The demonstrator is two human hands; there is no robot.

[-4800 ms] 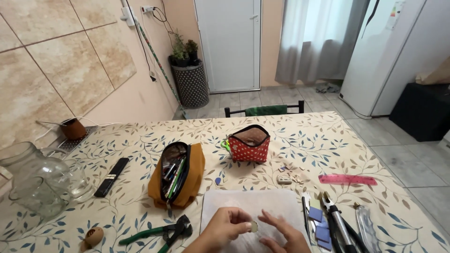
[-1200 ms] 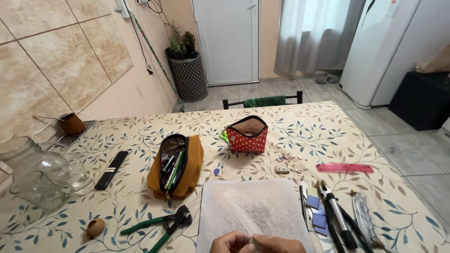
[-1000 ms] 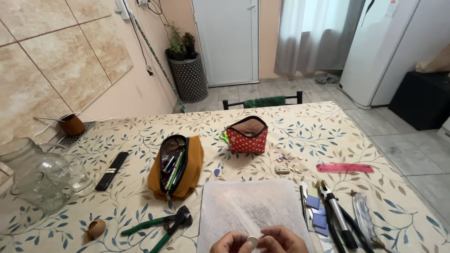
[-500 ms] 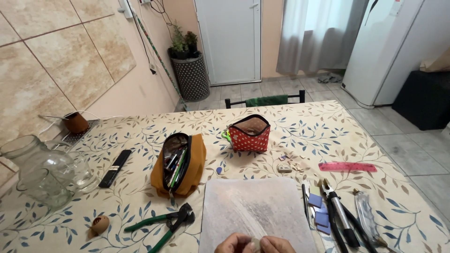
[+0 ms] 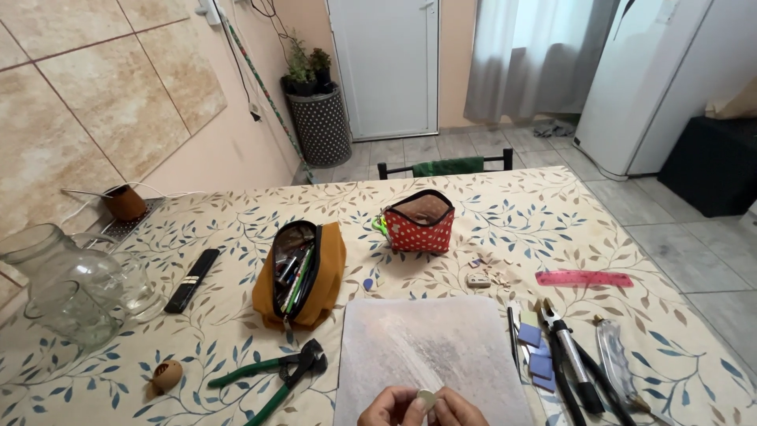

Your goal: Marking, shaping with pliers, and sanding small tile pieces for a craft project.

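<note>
At the bottom centre of the frame, the left hand and right hand pinch a small pale disc between their fingertips, each grip closed on its edge, just above the grey mat. It looks light, stiff and easy to drop; the rim seems the best hold. The table, under a leaf-patterned cloth, also carries green-handled pliers at lower left; tiled floor lies beyond.

Soft, even daylight comes through the curtained window at the far end, leaving only faint shadows on the desk. The picture is sharp, with wide-angle bending of lines near its edges.
</note>
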